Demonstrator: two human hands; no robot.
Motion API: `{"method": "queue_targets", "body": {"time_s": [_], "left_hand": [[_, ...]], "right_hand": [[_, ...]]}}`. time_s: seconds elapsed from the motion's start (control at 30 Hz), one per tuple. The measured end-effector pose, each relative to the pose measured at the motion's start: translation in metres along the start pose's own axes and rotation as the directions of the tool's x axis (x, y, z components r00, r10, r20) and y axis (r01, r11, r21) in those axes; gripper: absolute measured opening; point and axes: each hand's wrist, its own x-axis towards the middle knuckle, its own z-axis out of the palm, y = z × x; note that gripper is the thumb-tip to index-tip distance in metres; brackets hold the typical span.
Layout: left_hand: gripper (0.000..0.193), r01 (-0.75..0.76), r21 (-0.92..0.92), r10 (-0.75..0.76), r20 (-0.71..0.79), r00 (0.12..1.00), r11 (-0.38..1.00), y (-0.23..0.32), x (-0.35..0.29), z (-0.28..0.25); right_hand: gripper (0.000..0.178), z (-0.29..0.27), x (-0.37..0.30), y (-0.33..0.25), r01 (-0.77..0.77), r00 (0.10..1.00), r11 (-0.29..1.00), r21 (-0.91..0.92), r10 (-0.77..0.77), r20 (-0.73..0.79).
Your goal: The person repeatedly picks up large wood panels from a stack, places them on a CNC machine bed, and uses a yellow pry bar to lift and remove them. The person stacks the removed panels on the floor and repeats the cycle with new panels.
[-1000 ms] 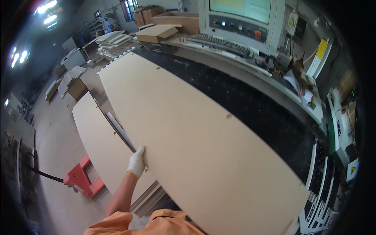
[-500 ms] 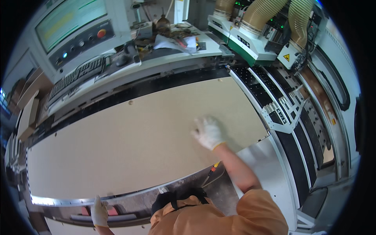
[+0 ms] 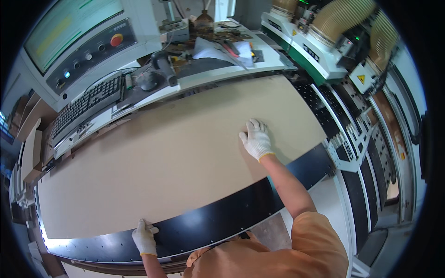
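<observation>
Indus. workshop, board-working type, as I read it from my remote stn. Evid.: ctrl. console [image 3: 95,55] w/ lit screen [image 3: 65,30] and red mushroom btn. [image 3: 116,40]; kybd. [image 3: 88,106] and mouse [image 3: 147,82] on a side bench [image 3: 208,79] cluttered w/ papers [image 3: 204,48] and hand tools [image 3: 230,47]; white-and-green machine head [image 3: 289,38] w/ ribbed hoses [image 3: 343,17] and warning sign [image 3: 361,79]; lg. tan board [image 3: 185,139] on black machine bed [image 3: 208,213]; cardboard boxes [image 3: 32,153] far L. I also log black machine slats [image 3: 346,199] at R.
</observation>
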Motion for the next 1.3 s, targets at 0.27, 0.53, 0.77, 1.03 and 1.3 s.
{"method": "queue_targets", "body": {"time_s": [0.27, 0.53, 0.77, 1.03, 1.3], "left_hand": [[0.048, 0.247, 0.284, -0.212, -0.15, 0.966, 0.926, 0.038, -0.027, 0.024], [0.055, 0.348, 0.309, -0.299, -0.197, 0.934, 0.885, 0.057, -0.037, 0.036], [0.054, 0.347, 0.363, -0.329, -0.112, 0.938, 0.865, 0.06, -0.041, 0.055], [0.043, 0.077, 0.382, -0.097, 0.034, 0.995, 0.921, 0.03, -0.041, 0.073], [0.047, 0.075, 0.187, -0.066, -0.058, 0.996, 0.98, -0.005, -0.041, 0.081]], "right_hand": [[0.05, 0.132, 0.214, -0.144, 0.21, 0.931, 0.929, 0.306, -0.285, 0.226], [0.042, 0.118, 0.284, -0.168, 0.728, 0.685, 0.685, 0.034, -0.728, 0.028], [0.061, 0.048, 0.16, -0.145, 0.656, 0.745, 0.752, 0.063, -0.659, 0.102], [0.098, -0.069, -0.082, -0.053, 0.516, 0.752, 0.743, 0.426, -0.631, 0.19], [0.096, -0.068, -0.086, -0.008, 0.479, 0.807, 0.711, 0.515, -0.588, 0.061]]}}
